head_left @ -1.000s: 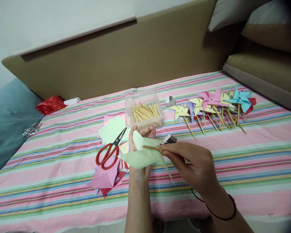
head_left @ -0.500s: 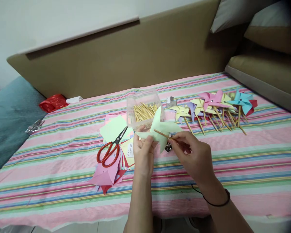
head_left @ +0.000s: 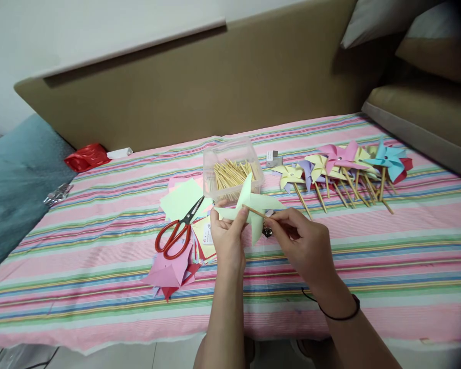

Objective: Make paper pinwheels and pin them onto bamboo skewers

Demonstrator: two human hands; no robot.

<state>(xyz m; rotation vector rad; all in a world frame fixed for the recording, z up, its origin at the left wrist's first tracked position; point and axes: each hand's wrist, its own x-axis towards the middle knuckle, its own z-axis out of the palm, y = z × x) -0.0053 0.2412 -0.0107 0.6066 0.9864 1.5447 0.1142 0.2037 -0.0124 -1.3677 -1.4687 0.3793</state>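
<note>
My left hand grips a pale green paper pinwheel from its left side, the thumb pressed near the centre. Across the back of the pinwheel lies a thin wooden stick, its tip at my left thumb. My right hand pinches the stick's other end between thumb and fingers. Whether the stick is fastened to the paper I cannot tell. Just behind the pinwheel stands a clear plastic box with many wooden sticks. Partly hidden between my hands is a small dark shiny item.
Red-handled scissors lie on coloured paper sheets and cut pink paper at left. Several finished pinwheels rest at right. A small box is behind. A red plastic bag lies far left on the striped cloth.
My left thumb has slid up and right onto the stick's tip at the pinwheel's centre. My right hand keeps its pinch, shifted slightly left. The whole view has shifted a little.
</note>
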